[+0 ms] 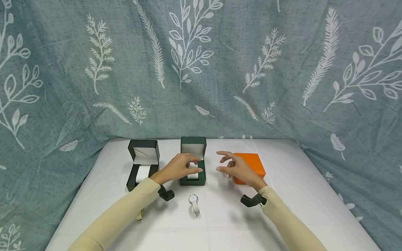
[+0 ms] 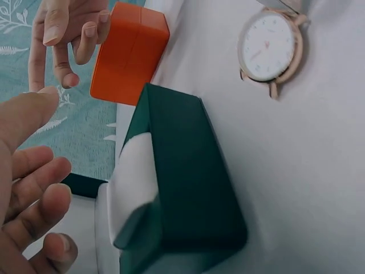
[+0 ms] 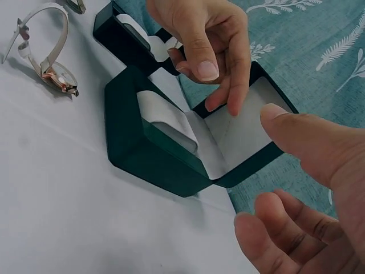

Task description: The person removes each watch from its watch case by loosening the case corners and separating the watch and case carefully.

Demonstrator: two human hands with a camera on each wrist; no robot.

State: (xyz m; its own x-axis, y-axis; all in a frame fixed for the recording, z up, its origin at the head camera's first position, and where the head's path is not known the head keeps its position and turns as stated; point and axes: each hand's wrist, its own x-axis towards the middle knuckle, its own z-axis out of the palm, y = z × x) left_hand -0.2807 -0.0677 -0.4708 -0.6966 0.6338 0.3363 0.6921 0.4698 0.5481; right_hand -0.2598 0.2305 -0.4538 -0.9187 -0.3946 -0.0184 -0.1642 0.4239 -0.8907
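Note:
In the head view a dark green watch box (image 1: 202, 177) stands with its lid up and a white cushion (image 1: 193, 176) inside. My left hand (image 1: 180, 167) hovers over it, fingers loosely bent and holding nothing, hiding part of the cushion. To the right, my right hand (image 1: 241, 170) overlaps the orange box (image 1: 252, 162), its fingers apart with nothing between them. The orange box is closed. A watch (image 1: 194, 202) with a round white dial and pale strap lies nearer than the green box. The right wrist view shows that strap (image 3: 57, 40) looped up off the cloth.
A black watch box (image 1: 133, 177), lid raised, holds a white cushion at the left, partly behind my left sleeve. Below that sleeve a gold-coloured strap end (image 1: 139, 215) peeks out. White cloth covers the table (image 1: 220, 223); a leaf-patterned curtain (image 1: 201, 104) hangs behind.

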